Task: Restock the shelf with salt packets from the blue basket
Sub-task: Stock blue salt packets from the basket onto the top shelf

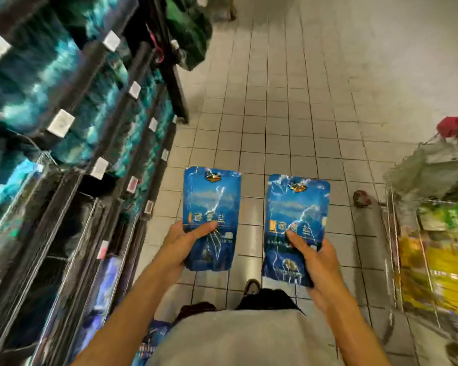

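I hold two blue salt packets upright over the tiled floor. My left hand point(181, 240) grips the lower part of the left packet point(211, 199), thumb across its front. My right hand point(313, 256) grips the lower part of the right packet point(296, 210) the same way. The shelf point(95, 143) rises on my left, blurred, with rows of blue and teal packets and white price tags on its rails. A patch of blue packets point(154, 336) shows low beside my left forearm; the basket itself I cannot make out.
A wire shopping cart point(397, 233) stands at the right with yellow and green goods inside and a red handle. Grey tiled aisle floor point(275, 101) stretches ahead. Green bagged goods point(193, 35) hang at the shelf's far end. My shoes show below the packets.
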Demonstrator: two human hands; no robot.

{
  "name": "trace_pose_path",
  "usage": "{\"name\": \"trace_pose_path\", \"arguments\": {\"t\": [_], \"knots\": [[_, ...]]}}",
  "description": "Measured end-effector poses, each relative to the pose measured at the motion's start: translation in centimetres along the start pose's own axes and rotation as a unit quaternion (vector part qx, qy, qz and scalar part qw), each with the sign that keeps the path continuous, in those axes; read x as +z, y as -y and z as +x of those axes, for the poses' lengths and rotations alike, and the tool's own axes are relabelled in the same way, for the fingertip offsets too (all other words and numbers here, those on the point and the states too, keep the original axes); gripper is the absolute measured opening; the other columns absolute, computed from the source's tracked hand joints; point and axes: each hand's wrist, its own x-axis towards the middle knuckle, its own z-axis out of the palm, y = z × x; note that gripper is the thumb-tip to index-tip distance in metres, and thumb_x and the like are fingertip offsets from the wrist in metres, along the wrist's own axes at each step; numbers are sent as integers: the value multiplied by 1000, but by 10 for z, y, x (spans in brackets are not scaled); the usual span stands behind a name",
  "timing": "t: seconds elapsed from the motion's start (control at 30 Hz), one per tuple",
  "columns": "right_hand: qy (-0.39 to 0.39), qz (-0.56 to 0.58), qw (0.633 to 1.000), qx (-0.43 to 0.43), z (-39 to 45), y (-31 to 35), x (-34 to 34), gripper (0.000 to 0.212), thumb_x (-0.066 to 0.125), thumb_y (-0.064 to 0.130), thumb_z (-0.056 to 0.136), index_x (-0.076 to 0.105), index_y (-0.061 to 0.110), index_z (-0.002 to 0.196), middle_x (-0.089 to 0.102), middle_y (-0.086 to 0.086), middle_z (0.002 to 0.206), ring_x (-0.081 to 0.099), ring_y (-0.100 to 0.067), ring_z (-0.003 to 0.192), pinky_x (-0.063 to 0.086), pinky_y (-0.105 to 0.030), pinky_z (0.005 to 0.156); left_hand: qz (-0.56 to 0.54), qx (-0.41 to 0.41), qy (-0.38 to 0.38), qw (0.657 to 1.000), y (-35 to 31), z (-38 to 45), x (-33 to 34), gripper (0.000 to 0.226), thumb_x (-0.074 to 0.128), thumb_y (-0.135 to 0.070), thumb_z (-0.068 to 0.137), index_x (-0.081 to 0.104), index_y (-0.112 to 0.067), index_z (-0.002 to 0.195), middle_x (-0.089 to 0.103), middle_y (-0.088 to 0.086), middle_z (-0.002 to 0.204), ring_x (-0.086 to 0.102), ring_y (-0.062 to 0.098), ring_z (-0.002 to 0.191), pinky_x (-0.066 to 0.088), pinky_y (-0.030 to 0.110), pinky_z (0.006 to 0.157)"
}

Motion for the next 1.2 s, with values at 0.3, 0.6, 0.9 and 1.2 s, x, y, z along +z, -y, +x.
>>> {"name": "trace_pose_path", "arguments": {"t": [0.3, 0.6, 0.9, 1.2], "knots": [[95, -46, 994, 8, 132, 98, 55, 57, 86, 34, 61, 67, 19, 113, 79, -8, 101, 77, -31, 86, 63, -39, 67, -45, 44, -56, 996, -103, 94, 7, 51, 88, -36, 65, 74, -20, 112, 76, 10, 115, 74, 31, 104, 63, 42, 81], [136, -84, 987, -30, 286, 192, 179, 66, 88, 41, 60, 66, 15, 118, 79, -10, 101, 77, -30, 89, 62, -35, 64, -86, 103, -86, 987, -227, 247, -36, 43, 92, -35, 63, 78, -29, 103, 77, 8, 115, 74, 29, 103, 62, 41, 78], [209, -89, 971, -80, 393, 295, 333, 68, 87, 41, 61, 64, 18, 121, 79, -8, 103, 77, -30, 90, 62, -37, 64, -138, 189, -124, 964, -382, 339, -83, 41, 84, -24, 71, 74, -18, 110, 76, 9, 115, 75, 27, 103, 63, 38, 76], [408, -95, 898, -138, 468, 374, 511, 35, 82, 35, 68, 77, 24, 100, 78, -11, 105, 76, -32, 92, 63, -39, 69, -137, 285, -282, 906, -489, 365, -137, 56, 86, -36, 53, 74, -19, 105, 79, 2, 107, 77, 19, 93, 61, 29, 69]]}}
